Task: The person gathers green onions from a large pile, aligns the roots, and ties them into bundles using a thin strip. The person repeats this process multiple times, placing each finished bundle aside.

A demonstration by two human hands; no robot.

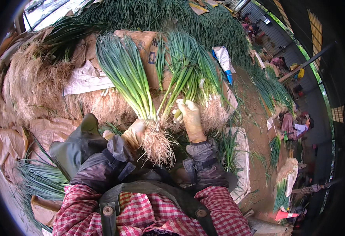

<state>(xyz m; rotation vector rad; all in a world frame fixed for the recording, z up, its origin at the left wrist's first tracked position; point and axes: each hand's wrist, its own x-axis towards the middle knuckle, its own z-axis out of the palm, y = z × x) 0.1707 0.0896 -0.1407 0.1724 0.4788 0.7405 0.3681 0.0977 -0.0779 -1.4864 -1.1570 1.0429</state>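
Observation:
My left hand (pixel 134 134), in a pale yellow glove, is closed around the white base of a thick bunch of green onions (pixel 131 84). Their leaves fan away from me, and the tangled roots (pixel 158 148) hang toward my body. Beside it, my right hand (pixel 191 120), gloved the same way, has its fingers curled on a few green onion stalks (pixel 177 91) near their lower ends. To its right lies another bunch of green onions (pixel 207 84), its roots (pixel 215 114) spread next to my glove. Part of the right fingers' grip is hidden.
Brown paper sacking (pixel 149 65) lies under the bunches. A large heap of green onions (pixel 133 15) fills the far side, with a mass of roots (pixel 31 86) at left. A white-and-blue bag (pixel 224 63) lies at right. Farther right are several people and an orange cone (pixel 285 215).

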